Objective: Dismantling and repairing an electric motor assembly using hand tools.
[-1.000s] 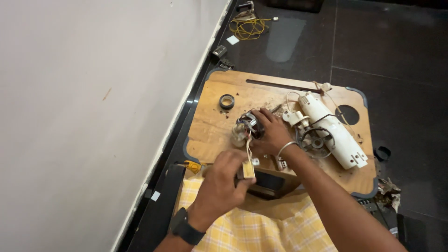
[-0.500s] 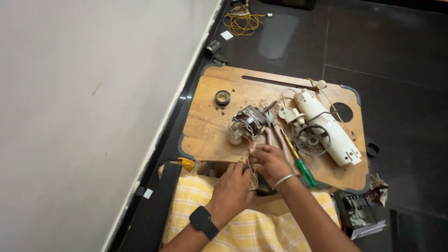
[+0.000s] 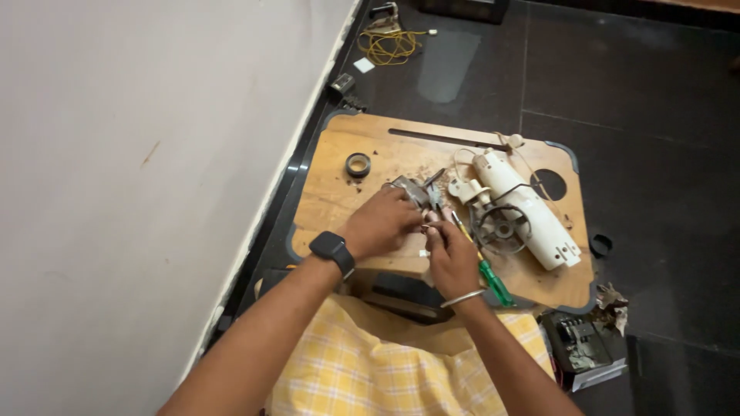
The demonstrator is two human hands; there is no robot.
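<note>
Left hand [image 3: 381, 223] curls over the small metal motor [image 3: 410, 190] on the wooden surface [image 3: 339, 200]; right hand [image 3: 451, 254] pinches something tiny beside it, unclear what. Motor looks heavy, rigid; grip its frame, sparing thin wires.

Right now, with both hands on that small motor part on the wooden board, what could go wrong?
1. The left hand and right hand crowd the small motor; its thin wires could possibly snag.
2. The green-handled screwdriver lies beside the right hand near the wooden board edge; a nudge might send it off.
3. The white housing sits close and could get bumped.
</note>
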